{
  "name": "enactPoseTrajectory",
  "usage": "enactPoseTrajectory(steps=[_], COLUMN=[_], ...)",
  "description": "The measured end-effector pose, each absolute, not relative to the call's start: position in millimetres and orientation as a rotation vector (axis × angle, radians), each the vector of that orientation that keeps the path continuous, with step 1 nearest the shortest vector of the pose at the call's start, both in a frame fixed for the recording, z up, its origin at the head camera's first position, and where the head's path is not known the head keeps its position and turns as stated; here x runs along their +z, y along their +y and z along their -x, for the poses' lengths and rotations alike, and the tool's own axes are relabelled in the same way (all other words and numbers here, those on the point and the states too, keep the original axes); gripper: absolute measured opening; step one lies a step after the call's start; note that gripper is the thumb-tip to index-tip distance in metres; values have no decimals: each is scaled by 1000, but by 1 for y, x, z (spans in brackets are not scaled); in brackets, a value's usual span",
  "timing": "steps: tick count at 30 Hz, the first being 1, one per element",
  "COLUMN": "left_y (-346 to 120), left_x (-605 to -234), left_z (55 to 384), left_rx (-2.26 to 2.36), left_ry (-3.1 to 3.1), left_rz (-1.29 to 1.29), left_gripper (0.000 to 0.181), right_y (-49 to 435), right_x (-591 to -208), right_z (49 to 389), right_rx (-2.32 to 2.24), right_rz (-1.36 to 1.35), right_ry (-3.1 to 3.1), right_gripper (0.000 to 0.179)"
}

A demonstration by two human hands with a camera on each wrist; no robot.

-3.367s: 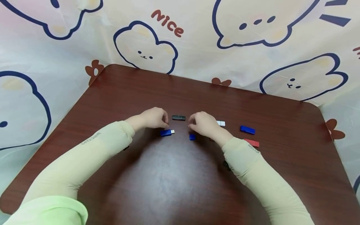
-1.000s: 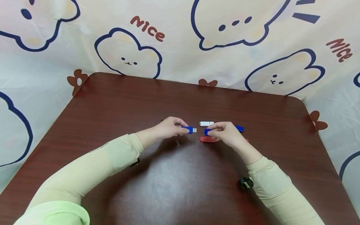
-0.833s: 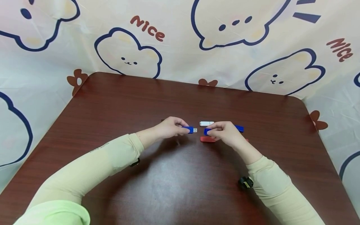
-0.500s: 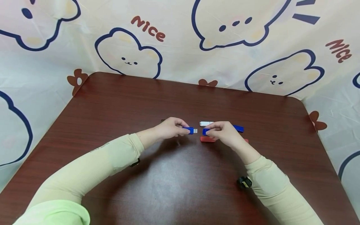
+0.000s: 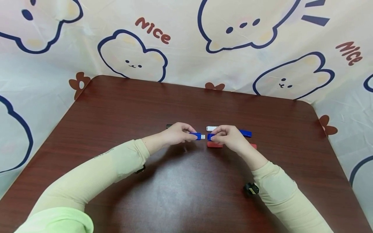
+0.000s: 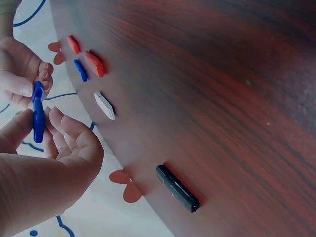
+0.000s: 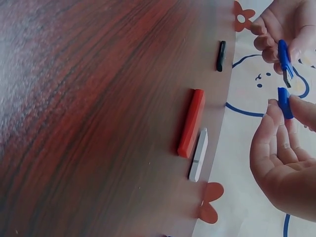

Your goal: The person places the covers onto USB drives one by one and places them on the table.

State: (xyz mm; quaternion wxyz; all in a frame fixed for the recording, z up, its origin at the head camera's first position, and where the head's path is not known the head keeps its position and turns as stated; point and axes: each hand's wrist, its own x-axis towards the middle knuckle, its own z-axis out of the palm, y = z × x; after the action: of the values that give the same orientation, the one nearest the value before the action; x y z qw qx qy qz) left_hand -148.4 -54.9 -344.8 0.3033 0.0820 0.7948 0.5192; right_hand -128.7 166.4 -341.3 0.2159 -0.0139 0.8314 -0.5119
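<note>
In the head view my left hand (image 5: 175,133) pinches a blue USB stick (image 5: 199,136) between thumb and fingers, its metal plug pointing right. Facing it, the thumb and fingers of my right hand (image 5: 231,137) hold a small blue cap (image 5: 209,137). A narrow gap parts the plug from the cap. The right wrist view shows the bare plug (image 7: 287,79) close above the cap (image 7: 284,102), roughly in line with it. From the left wrist, the USB stick (image 6: 38,123) and the cap (image 6: 37,90) overlap. Both are held above the table.
On the brown table (image 5: 131,100) lie a white USB stick (image 5: 211,128), another blue one (image 5: 246,133) and a red piece (image 5: 214,145), with a second red piece (image 5: 254,146) farther right. Behind my left hand is a black stick (image 5: 168,126). A printed cloth (image 5: 186,58) hangs behind.
The blue USB stick and cap lay on the table 3.4 seconds ago; both are now picked up. Over the last second the right hand has brought the cap leftward, narrowing the gap to the plug.
</note>
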Motion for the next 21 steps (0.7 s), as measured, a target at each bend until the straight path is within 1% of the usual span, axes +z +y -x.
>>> enactPoseTrajectory(steps=[21], left_y=[-51], left_x=[-342], left_z=[146], left_rx=[1396], left_ry=[2097], left_rz=[-256], left_gripper=[23], right_y=[156], right_x=[-334], right_z=[125], right_rx=[-1462], right_rz=[59], right_ry=[2264], right_gripper=[24])
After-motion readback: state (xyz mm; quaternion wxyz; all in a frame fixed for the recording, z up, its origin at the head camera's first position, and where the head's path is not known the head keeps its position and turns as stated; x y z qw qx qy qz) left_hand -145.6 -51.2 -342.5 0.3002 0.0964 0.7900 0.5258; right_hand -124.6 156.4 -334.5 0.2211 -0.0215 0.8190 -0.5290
